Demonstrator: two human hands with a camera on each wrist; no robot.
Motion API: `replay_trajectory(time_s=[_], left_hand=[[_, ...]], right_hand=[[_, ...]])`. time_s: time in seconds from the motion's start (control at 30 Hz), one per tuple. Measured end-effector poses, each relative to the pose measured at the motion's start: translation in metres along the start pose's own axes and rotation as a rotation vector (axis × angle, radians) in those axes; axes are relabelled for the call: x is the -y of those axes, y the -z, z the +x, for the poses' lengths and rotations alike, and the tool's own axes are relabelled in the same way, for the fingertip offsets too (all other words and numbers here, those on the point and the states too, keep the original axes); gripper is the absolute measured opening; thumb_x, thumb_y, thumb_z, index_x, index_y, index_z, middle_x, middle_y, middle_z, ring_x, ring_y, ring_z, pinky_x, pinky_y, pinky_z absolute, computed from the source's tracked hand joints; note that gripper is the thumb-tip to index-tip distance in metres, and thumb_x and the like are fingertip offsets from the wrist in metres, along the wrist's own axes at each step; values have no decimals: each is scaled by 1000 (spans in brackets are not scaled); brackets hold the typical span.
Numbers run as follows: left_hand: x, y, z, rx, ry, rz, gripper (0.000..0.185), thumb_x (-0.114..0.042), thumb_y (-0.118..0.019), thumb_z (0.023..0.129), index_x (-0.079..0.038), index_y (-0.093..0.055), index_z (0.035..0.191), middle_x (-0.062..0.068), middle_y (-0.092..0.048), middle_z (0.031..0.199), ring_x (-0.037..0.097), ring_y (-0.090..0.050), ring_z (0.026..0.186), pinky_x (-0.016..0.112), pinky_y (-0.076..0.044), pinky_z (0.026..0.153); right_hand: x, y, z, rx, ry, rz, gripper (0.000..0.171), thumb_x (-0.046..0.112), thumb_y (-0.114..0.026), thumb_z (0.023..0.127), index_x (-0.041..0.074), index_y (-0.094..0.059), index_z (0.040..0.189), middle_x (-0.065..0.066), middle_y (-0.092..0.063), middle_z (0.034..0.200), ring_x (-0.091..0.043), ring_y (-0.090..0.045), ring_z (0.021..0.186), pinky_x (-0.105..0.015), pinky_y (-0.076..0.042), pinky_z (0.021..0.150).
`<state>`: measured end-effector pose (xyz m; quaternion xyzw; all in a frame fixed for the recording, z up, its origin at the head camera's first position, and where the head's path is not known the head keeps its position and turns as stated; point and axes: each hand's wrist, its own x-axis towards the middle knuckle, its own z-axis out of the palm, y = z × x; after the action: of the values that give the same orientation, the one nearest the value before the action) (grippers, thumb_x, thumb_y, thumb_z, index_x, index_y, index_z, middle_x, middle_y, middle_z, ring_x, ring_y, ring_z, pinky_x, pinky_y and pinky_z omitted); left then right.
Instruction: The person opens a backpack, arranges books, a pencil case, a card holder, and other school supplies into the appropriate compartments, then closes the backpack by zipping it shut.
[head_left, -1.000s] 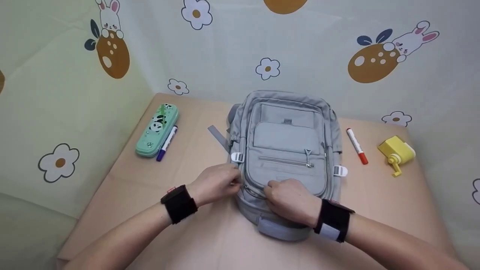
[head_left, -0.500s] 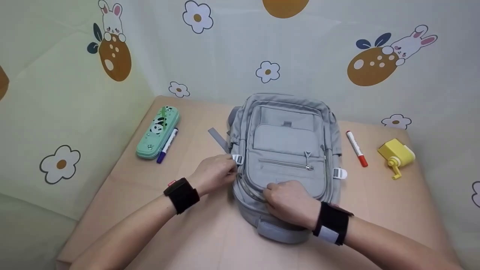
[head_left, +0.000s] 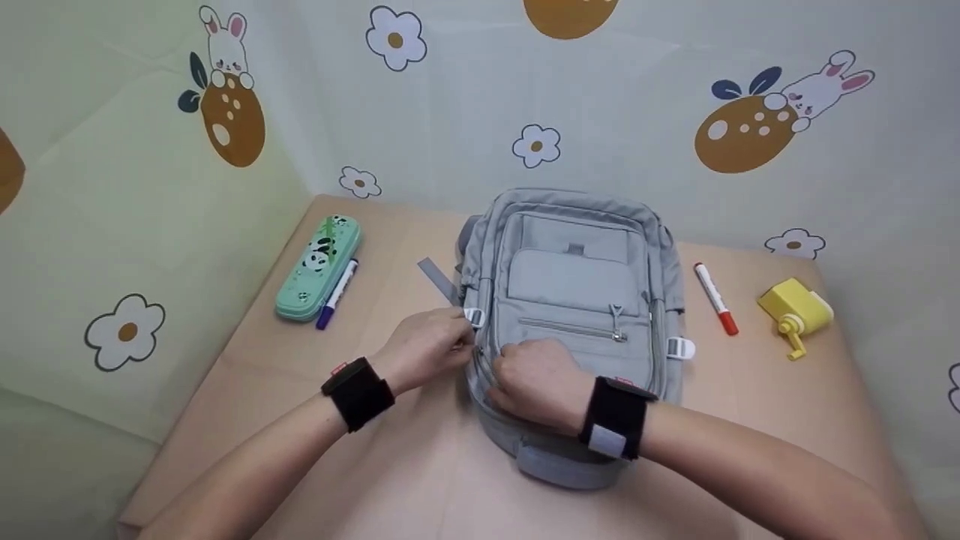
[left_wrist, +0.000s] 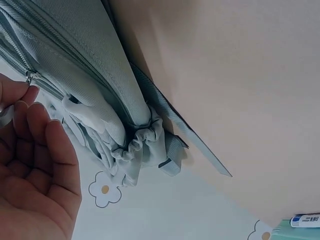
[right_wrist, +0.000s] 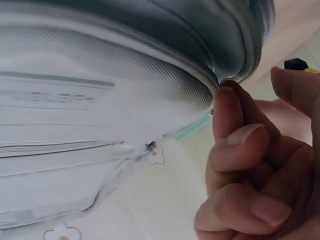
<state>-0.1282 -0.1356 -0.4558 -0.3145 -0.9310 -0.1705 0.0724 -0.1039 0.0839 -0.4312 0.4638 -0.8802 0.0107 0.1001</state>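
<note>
A grey backpack [head_left: 574,274] lies front side up on the table, its carry handle [head_left: 566,466] toward me. At its left edge, just below the white buckle, my left hand [head_left: 424,346] pinches a small metal zipper pull [left_wrist: 29,78] between thumb and forefinger; the left wrist view shows the other fingers loosely curled. My right hand [head_left: 544,381] is bent over the lower left of the front panel, close beside the left hand. In the right wrist view its fingertips [right_wrist: 226,102] grip the zipper-lined edge [right_wrist: 202,82] of the bag.
To the left are a green panda pencil case [head_left: 309,289] and a purple-capped marker [head_left: 337,295]. On the right lie a red-capped marker [head_left: 716,298] and a yellow crank pencil sharpener [head_left: 796,307]. A loose grey strap [head_left: 437,279] sticks out left of the bag.
My left hand has moved up along the bag's left edge with the zipper pull. The right hand has shifted left and slightly up, nearer the left hand.
</note>
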Motion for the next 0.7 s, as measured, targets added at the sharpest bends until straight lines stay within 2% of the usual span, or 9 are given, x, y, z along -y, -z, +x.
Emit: replay_trajectory(time_s=[0.13, 0.3, 0.53, 0.7], left_hand=[[-2, 0, -1, -3, -12, -12, 8, -11, -73, 87, -16, -66, 84, -4, -59, 82, 15, -56, 74, 33, -49, 64], [-2, 2, -1, -4, -29, -11, 7, -12, -73, 88, -15, -67, 86, -4, -59, 84, 14, -56, 74, 32, -49, 64], [-1, 7, 8, -64, -112, 67, 12, -8, -71, 86, -13, -63, 78, -2, -55, 77, 16, -53, 68, 33, -48, 61], [2, 9, 22, -83, -120, 140, 17, -7, -67, 88, -13, -60, 74, -1, -50, 72, 17, -49, 63, 33, -44, 57]], right_hand=[[6, -8, 7, 24, -28, -67, 36, 30, -71, 86, 15, -52, 61, -1, -51, 58, -20, -47, 47, -38, -38, 40], [11, -15, 9, 13, 9, -181, 30, 19, -70, 80, 16, -50, 58, 1, -49, 55, -17, -47, 44, -35, -39, 36], [8, -16, 7, -35, 2, -124, 24, 12, -69, 78, 16, -50, 64, 2, -50, 57, -17, -49, 45, -36, -41, 37], [8, -16, 4, -65, 26, -133, 21, 10, -68, 77, 16, -51, 67, 2, -51, 58, -17, -49, 46, -36, -40, 36]])
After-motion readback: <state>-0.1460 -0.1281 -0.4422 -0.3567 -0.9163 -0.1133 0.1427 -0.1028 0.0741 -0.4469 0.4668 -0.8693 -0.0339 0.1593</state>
